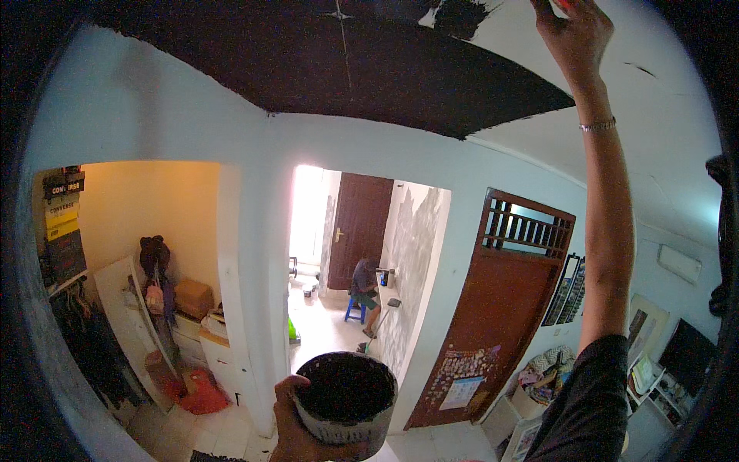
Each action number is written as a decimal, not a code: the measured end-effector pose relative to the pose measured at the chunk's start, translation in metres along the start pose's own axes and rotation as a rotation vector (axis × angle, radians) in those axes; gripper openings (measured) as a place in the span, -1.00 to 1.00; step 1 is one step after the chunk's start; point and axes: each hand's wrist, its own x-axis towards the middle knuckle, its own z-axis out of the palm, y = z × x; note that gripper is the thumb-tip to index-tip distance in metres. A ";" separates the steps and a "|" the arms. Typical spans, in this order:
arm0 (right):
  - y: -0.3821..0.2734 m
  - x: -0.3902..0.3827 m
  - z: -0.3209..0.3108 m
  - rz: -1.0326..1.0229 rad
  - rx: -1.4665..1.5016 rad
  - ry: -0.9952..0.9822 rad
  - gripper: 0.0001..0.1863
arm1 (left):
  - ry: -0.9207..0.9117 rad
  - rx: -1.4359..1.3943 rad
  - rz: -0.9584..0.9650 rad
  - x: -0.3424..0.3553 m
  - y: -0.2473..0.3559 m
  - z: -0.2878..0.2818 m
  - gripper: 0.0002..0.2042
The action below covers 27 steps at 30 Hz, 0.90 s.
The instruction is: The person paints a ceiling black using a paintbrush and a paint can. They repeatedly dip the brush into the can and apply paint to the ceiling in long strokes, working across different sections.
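Observation:
My left hand (291, 420) grips the side of a grey plastic tub (339, 433), low in the middle of the view. The tub's inside looks black, with dark smears around the rim. High at the upper right, my right arm is stretched up to the white ceiling (531, 58). My right hand (577, 38) is closed around a red object (566, 5), mostly cut off by the upper edge, so its kind is hidden. Wide black paint (369, 69) covers the ceiling to the left of that hand, with a ragged black patch (462, 17) nearby.
Beyond a doorway, a person (365, 286) sits on a blue stool (355, 311). A brown door (485, 331) stands at right, near a television (687, 356). The left alcove holds stacked boxes (63, 208), hanging clothes and a red bag (204, 391).

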 end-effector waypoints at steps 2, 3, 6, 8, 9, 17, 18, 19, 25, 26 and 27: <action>-0.013 0.007 -0.010 -0.103 -0.054 0.092 -0.89 | -0.021 0.100 0.069 -0.005 -0.003 -0.005 -0.20; -0.018 0.007 -0.012 -0.086 -0.093 0.122 -0.88 | -0.024 0.224 0.156 -0.008 -0.004 -0.007 -0.20; -0.021 -0.008 -0.005 -0.122 -0.186 0.198 -0.85 | -0.057 0.635 0.459 -0.021 -0.003 -0.012 -0.16; -0.015 -0.025 0.013 -0.144 -0.112 0.081 -0.79 | -0.074 0.799 0.588 -0.028 -0.002 -0.015 -0.12; -0.012 -0.038 0.018 -0.142 -0.223 -0.055 -0.74 | -0.081 0.854 0.635 -0.031 -0.001 -0.016 -0.09; -0.034 -0.128 0.090 -0.217 -0.226 -0.404 -0.58 | 0.032 0.961 0.710 -0.049 -0.006 -0.024 0.18; -0.039 -0.133 0.091 -0.233 -0.198 -0.435 -0.59 | 0.047 0.932 0.691 -0.052 -0.008 -0.025 0.18; -0.042 -0.135 0.091 -0.215 -0.171 -0.485 -0.59 | 0.061 0.902 0.675 -0.054 -0.010 -0.025 0.18; -0.004 -0.065 0.061 0.125 -0.207 -0.680 -0.58 | 0.047 0.936 0.708 -0.058 -0.009 -0.028 0.18; 0.002 -0.051 0.049 0.075 -0.164 -0.553 -0.57 | 0.043 0.950 0.720 -0.058 -0.009 -0.028 0.18; 0.004 -0.040 0.039 0.067 -0.140 -0.472 -0.57 | 0.042 0.962 0.728 -0.057 -0.009 -0.028 0.18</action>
